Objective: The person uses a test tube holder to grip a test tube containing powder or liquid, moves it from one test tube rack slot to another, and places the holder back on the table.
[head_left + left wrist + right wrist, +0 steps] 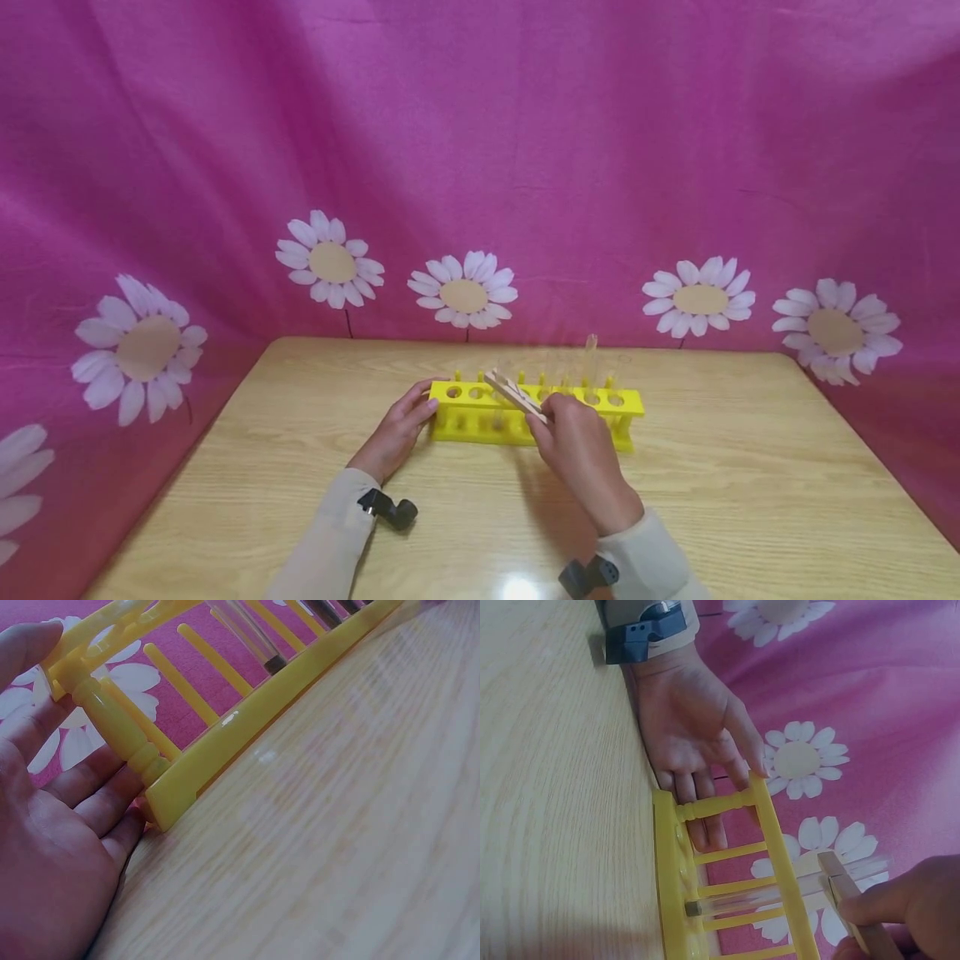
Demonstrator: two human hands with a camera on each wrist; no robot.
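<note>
The work looks partway along: the clamp (513, 393) is at the upper part of one tube (739, 900), which stands in the rack (465, 436) with its dark bottom end down at the base. Whether the clamp has closed on the glass or sits just beside it, I cannot tell. What seems left is either to secure that grip or to release it; the pictures do not settle which. Other tubes (592, 367) stand farther right in the rack, apart from the clamp.

The right hand (581, 437) holds the clamp pinched between thumb and fingers, reaching over the rack's front to the tube. The left hand (397, 429) grips the rack's left end, thumb on the top bar, fingers around the end post; the tube stands between the hands. The rack is upright on the bench (262, 483).
</note>
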